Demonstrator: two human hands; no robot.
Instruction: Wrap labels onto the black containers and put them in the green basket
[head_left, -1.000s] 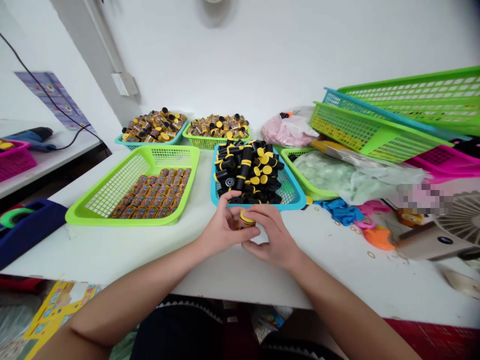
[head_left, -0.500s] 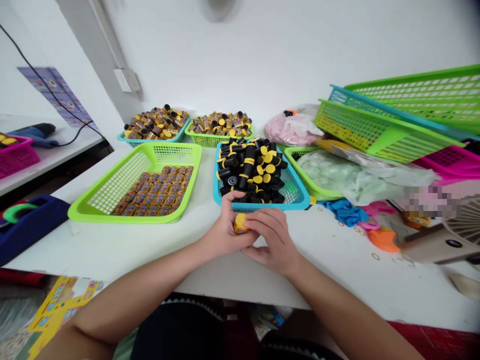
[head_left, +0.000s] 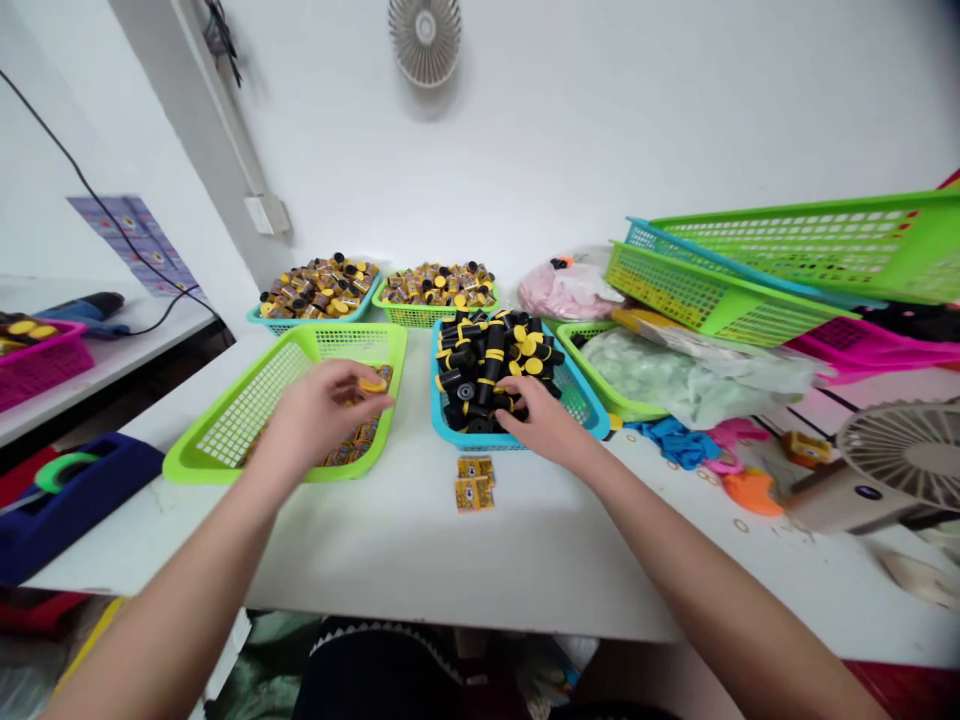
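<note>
Green basket (head_left: 238, 430), left hand (head_left: 322, 408) above, right hand (head_left: 541, 420) on black tubes (head_left: 480, 370)

My right grip (head_left: 544, 420) meets yellow-banded black cylinders (head_left: 480, 365) in a turquoise basket (head_left: 589, 415); my left grip (head_left: 322, 405) is over a lime-green mesh basket (head_left: 352, 340).

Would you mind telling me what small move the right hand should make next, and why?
Probably the right hand should close on one of the black cylinders: its fingertips already rest on that heap in the blue basket, and it appears to hold nothing.
</note>
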